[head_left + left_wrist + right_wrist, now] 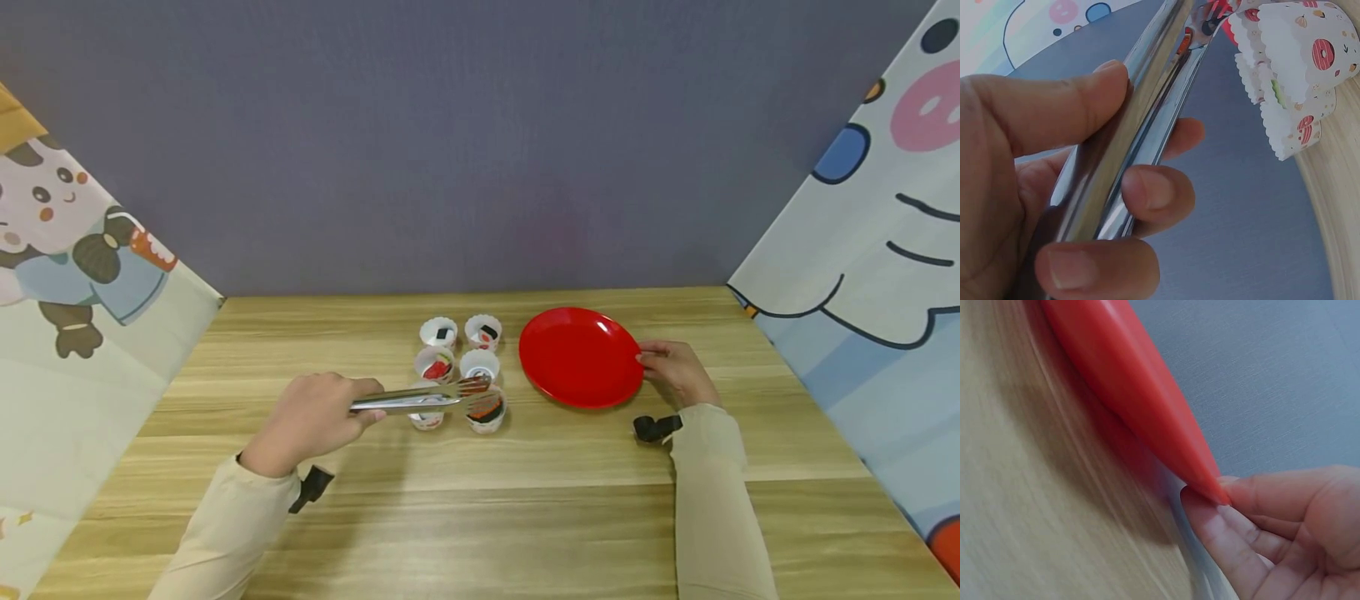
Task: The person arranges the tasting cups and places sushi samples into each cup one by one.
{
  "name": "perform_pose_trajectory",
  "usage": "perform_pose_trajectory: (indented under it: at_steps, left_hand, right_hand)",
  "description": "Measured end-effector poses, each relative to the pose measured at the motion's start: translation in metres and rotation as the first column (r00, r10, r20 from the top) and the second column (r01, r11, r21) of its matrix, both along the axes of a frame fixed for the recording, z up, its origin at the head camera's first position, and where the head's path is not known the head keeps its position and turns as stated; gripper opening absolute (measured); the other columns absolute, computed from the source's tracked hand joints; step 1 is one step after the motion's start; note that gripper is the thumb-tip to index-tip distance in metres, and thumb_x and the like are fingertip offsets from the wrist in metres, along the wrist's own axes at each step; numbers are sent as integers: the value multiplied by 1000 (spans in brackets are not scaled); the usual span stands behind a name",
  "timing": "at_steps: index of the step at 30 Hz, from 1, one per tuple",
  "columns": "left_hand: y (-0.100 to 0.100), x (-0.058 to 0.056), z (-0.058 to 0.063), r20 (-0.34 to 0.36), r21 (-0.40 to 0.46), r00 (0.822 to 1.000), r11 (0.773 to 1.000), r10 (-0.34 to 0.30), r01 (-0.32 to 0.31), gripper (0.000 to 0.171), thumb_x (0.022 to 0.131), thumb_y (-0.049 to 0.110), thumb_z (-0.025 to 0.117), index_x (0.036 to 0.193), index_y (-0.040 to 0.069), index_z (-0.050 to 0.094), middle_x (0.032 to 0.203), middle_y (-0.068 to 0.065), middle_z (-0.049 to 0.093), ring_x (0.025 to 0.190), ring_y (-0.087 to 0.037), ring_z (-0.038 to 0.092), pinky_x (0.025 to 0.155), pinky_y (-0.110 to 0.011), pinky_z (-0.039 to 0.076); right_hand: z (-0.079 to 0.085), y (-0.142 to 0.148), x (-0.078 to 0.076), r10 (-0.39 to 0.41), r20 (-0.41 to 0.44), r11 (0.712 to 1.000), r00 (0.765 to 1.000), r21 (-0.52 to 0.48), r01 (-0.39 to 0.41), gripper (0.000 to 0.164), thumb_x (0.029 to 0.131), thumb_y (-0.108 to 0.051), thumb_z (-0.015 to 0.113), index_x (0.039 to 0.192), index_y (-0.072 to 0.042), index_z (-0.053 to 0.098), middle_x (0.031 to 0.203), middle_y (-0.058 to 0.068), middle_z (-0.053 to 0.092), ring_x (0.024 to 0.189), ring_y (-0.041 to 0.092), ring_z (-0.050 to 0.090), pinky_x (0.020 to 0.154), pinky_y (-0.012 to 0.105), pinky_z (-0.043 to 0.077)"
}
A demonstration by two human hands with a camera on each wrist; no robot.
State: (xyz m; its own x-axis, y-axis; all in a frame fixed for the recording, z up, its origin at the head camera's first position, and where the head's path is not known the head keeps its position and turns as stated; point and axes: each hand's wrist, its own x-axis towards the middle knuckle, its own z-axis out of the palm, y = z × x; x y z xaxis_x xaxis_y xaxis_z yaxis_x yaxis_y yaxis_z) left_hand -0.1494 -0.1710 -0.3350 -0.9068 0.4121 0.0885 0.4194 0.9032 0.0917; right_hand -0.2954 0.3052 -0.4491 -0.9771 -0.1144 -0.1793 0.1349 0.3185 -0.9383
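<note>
My left hand [318,417] grips metal serving tongs [408,398] with fork-like tips. The tips hang over the nearest right paper cup [487,425], where an orange and black piece [486,410] shows. Whether the tongs pinch that piece I cannot tell. In the left wrist view, thumb and fingers wrap the tongs [1129,137], and the patterned cups [1310,53] lie beyond. My right hand [678,371] pinches the right rim of a red plate [581,358] between thumb and fingers. Up close, the plate [1141,394] has its edge between the thumb and fingertips [1200,503].
Several scalloped paper cups stand in two columns left of the plate. One back cup [438,332] holds a white and black piece; a middle cup [435,364] holds a red and green one. A grey panel [480,150] rises behind the wooden table [480,517].
</note>
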Motion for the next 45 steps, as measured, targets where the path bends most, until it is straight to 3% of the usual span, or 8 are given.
perform_pose_trajectory:
  at_steps: [13, 28, 38, 45]
  left_hand:
    - [0, 3, 4, -14, -3, 999, 999, 35, -35, 16, 84, 34, 67, 94, 22, 69, 52, 11, 41, 47, -8, 36, 43, -28, 30]
    - [-1, 3, 3, -33, 11, 996, 996, 86, -85, 21, 84, 36, 66, 99, 20, 68, 52, 10, 40, 48, -10, 37, 43, -29, 30]
    - [-2, 3, 2, -47, 43, 990, 990, 135, -133, 24, 87, 36, 63, 103, 17, 65, 55, 7, 44, 49, -11, 38, 44, -29, 31]
    - [-3, 2, -2, -56, 86, 979, 978, 198, -192, 34, 90, 34, 61, 111, 7, 59, 58, 3, 49, 48, -14, 41, 43, -31, 33]
  right_hand:
    - [1, 2, 0, -4, 15, 1000, 1000, 9, 4, 42, 94, -1, 51, 129, 20, 39, 101, 9, 61, 73, 1, 63, 72, 21, 53]
    - [-2, 2, -2, 4, -1, 1000, 1000, -7, -4, 44, 94, -1, 51, 129, 21, 38, 98, 6, 61, 73, 0, 62, 70, 20, 53]
    - [1, 1, -1, 18, 1, 1000, 1000, 23, -18, 44, 95, -2, 51, 130, 21, 37, 112, 20, 58, 74, 0, 62, 72, 20, 53]
    - [1, 2, 0, 17, -19, 1000, 1000, -7, -18, 43, 94, 1, 50, 127, 24, 37, 95, 4, 62, 72, -1, 61, 69, 19, 52]
